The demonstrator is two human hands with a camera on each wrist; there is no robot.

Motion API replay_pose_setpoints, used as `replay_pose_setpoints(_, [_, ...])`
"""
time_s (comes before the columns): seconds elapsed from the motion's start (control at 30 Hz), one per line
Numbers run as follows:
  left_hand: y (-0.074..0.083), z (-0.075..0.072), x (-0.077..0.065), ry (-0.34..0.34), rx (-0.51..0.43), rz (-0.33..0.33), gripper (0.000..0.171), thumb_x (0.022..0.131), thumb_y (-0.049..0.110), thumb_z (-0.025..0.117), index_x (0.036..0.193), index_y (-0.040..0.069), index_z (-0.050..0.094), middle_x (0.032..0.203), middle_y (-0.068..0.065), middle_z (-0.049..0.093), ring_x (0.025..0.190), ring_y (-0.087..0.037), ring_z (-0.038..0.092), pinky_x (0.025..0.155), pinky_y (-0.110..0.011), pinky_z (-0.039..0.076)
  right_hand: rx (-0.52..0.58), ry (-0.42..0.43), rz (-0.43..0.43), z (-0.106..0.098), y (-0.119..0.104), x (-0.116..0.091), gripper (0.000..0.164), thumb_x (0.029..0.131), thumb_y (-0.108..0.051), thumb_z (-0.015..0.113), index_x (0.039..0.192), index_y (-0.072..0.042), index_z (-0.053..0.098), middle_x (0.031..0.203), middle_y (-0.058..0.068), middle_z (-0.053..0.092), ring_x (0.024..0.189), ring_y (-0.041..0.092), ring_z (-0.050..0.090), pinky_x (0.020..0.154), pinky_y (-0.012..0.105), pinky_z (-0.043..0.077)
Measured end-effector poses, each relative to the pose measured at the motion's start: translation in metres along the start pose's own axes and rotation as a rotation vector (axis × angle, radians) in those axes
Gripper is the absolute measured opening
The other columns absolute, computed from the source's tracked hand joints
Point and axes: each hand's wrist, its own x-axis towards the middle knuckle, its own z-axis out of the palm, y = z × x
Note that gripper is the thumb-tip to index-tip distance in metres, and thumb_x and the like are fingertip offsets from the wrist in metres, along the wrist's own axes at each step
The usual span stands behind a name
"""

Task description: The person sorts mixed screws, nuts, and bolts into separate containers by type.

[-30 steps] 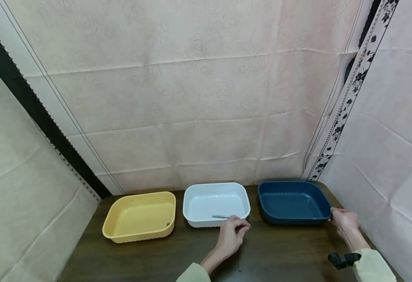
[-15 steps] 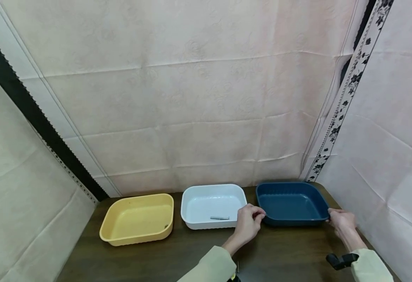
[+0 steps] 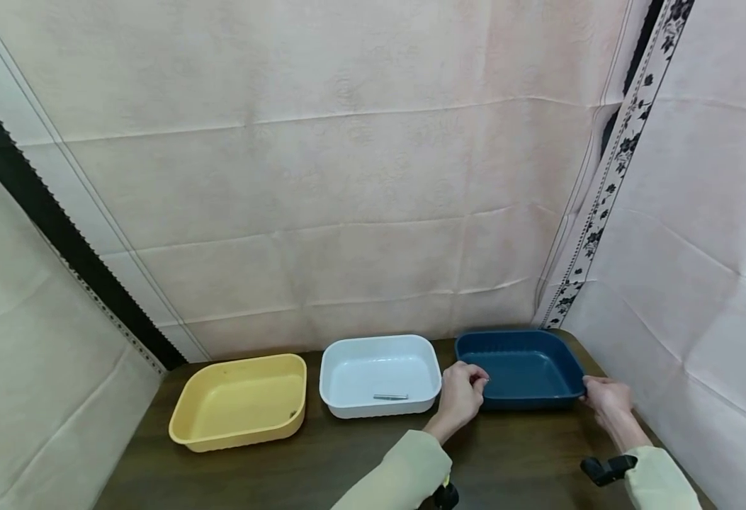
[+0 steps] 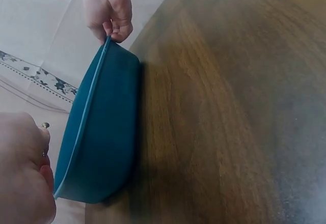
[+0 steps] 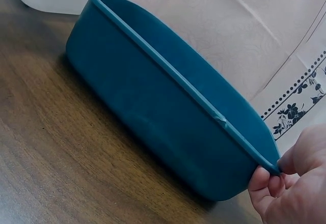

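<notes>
My left hand (image 3: 463, 391) is over the near left corner of the blue tray (image 3: 518, 404), pinching a small metal piece with a rounded end (image 4: 46, 126) between thumb and fingers. Most of that piece is hidden by the fingers, so its kind is unclear. At the tray's near right corner my right hand (image 5: 300, 183) grips the rim, thumb on one side and fingers on the other. The white tray (image 3: 382, 411) stands left of the blue one, with thin silvery metal pieces (image 3: 390, 397) lying inside.
A yellow tray (image 3: 239, 439) stands at the left, with a small dark object (image 3: 292, 414) in its right part. All three trays sit on a brown wooden table (image 3: 270, 478). Pale cloth (image 3: 347, 177) hangs behind and on both sides.
My left hand has moved right, from the white tray's front edge to the blue tray's near left corner. The right hand keeps its hold on the rim. The head view has shifted slightly.
</notes>
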Motion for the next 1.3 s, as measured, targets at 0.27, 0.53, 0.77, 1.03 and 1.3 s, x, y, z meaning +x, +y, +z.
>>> replay_pose_setpoints(0.27, [-0.001,0.006,0.005,-0.018,0.037,-0.044,0.009,0.088,0.004,0.076,0.082,0.011,0.079,0.077,0.008,0.064,0.076,-0.007,0.059,0.067,-0.014,0.049,0.017,0.027,0.015,0.003,-0.002,0.001,0.036,0.100,-0.010,0.050,0.126,0.016,0.052,0.085,0.014,0.058,0.058,0.014,0.060,0.051,0.030,0.046])
replay_pose_setpoints(0.53, [-0.002,0.010,0.010,-0.015,0.090,-0.029,0.008,0.088,0.007,0.076,0.083,0.012,0.079,0.077,0.009,0.065,0.076,-0.006,0.058,0.068,-0.016,0.051,0.018,-0.005,0.031,0.006,-0.006,0.000,0.035,0.101,-0.012,0.049,0.127,0.012,0.052,0.075,0.005,0.058,0.060,0.014,0.060,0.045,0.028,0.036])
replay_pose_setpoints(0.77, [-0.003,0.012,0.006,-0.017,0.059,-0.032,0.010,0.088,0.005,0.075,0.096,0.009,0.080,0.090,0.003,0.069,0.088,-0.012,0.062,0.080,-0.023,0.054,0.017,-0.010,0.030,0.002,-0.004,0.000,0.035,0.101,-0.011,0.048,0.127,0.012,0.051,0.069,0.001,0.057,0.057,0.013,0.060,0.042,0.027,0.035])
replay_pose_setpoints(1.03, [-0.007,-0.007,-0.004,0.088,-0.064,-0.030,0.018,0.090,0.007,0.074,0.108,0.007,0.077,0.098,-0.004,0.065,0.086,-0.017,0.063,0.075,-0.021,0.054,0.044,0.007,0.027,0.001,-0.006,0.004,0.038,0.100,-0.009,0.049,0.128,0.016,0.050,0.086,0.013,0.057,0.059,0.014,0.059,0.052,0.028,0.049])
replay_pose_setpoints(1.3, [-0.015,-0.034,-0.034,0.314,-0.021,0.014,0.017,0.080,-0.005,0.076,0.095,0.004,0.077,0.084,-0.005,0.069,0.072,-0.012,0.066,0.064,-0.021,0.057,0.021,-0.016,0.041,-0.006,-0.002,0.001,0.041,0.101,-0.014,0.049,0.132,0.013,0.050,0.078,0.005,0.059,0.061,0.014,0.061,0.044,0.028,0.039])
